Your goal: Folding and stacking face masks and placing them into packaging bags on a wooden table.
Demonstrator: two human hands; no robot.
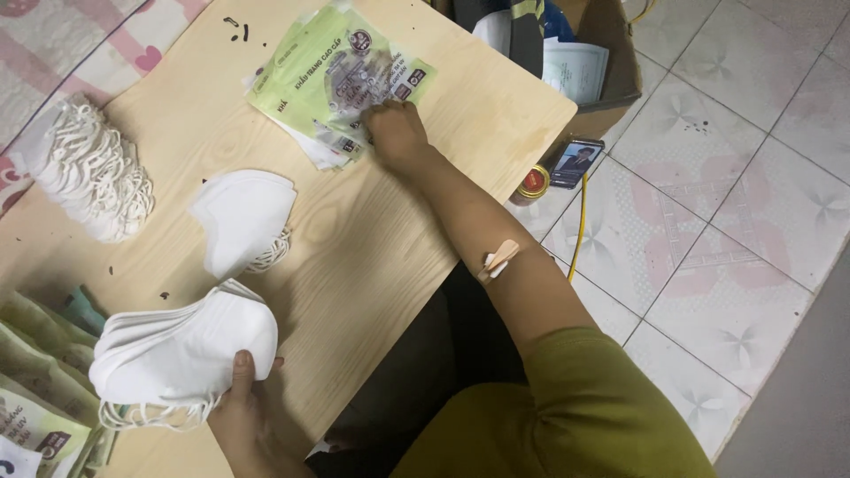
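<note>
While left hand [248,407] clasps soft white masks [181,350], right hand [396,131] on glossy green packets [332,75].

A pale wooden table [372,257] stands on a tiled floor [735,221]. On its far left edge lies a heap of white elastic loops [93,168]. Beyond its right corner sits an open cardboard box [611,71]. Just off the table's right edge, on the floor, lie a phone [575,161], a small round tin [534,182] and a yellow cable [580,235].
</note>
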